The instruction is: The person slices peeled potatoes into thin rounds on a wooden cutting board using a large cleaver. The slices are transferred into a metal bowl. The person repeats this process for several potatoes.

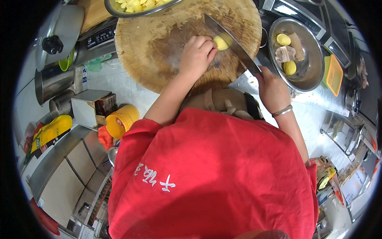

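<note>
A peeled potato (221,43) lies on a large round wooden chopping block (143,56). My left hand (197,53) has its fingers pressed to the potato's left side. In my right hand (272,88) is the handle of a cleaver (243,55), its broad blade slanting over the block towards the upper left. The blade stands against the potato's right side and hides part of it; whether the edge has entered the potato I cannot tell. At the block's far edge a metal bowl (143,13) holds many cut potato pieces (140,4).
Right of the block, a steel basin (309,71) holds two peeled potatoes (289,68) and pieces of meat (285,54). Beside it are orange and green plastic baskets (333,76). A yellow bucket (131,115) stands at the lower left, near steel pots (53,83).
</note>
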Available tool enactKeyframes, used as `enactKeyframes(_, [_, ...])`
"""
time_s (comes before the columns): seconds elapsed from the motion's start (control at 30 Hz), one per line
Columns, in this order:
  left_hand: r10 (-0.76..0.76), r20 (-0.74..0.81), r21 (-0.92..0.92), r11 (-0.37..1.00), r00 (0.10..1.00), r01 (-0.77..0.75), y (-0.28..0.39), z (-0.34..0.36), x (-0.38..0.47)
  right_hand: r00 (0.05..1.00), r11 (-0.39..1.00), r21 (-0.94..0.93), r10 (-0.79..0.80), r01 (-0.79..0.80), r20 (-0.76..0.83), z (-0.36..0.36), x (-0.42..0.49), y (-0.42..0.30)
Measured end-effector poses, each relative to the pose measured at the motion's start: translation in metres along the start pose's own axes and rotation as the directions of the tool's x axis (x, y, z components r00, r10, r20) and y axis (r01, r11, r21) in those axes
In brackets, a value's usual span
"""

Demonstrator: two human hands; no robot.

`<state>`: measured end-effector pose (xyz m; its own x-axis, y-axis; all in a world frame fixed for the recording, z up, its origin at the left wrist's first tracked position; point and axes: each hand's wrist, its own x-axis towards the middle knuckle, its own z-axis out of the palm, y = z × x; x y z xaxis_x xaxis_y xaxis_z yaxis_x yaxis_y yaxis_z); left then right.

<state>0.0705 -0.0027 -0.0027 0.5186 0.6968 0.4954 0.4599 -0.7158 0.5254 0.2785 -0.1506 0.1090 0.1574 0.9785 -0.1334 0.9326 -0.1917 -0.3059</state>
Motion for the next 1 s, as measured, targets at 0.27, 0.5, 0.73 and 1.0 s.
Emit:
enactKeyframes(0.27, [-0.040, -0.051, -0.031, 0.999, 0.998, 0.039, 0.001, 0.002, -0.002, 0.999, 1.000, 0.020, -0.007, 0.006, 0.046, 0.002, -0.005, -0.011])
enactKeyframes(0.5, [-0.043, 0.005, 0.004, 0.999, 0.999, 0.043, 0.000, 0.001, -0.003, 0.995, 0.971, 0.235, -0.018, 0.040, -0.098, -0.012, -0.011, -0.009])
enactKeyframes(0.73, [-0.139, -0.070, -0.131, 0.983, 0.988, 0.129, 0.007, -0.003, 0.004, 0.899, 0.491, 0.759, 0.316, -0.428, 0.303, -0.015, -0.004, 0.024])
enactKeyframes(1.0, [-0.170, 0.013, -0.168, 0.971, 0.985, 0.169, 0.032, 0.033, 0.027, 0.858, 0.218, 0.835, 0.231, -0.506, 0.459, 0.068, 0.003, 0.061])
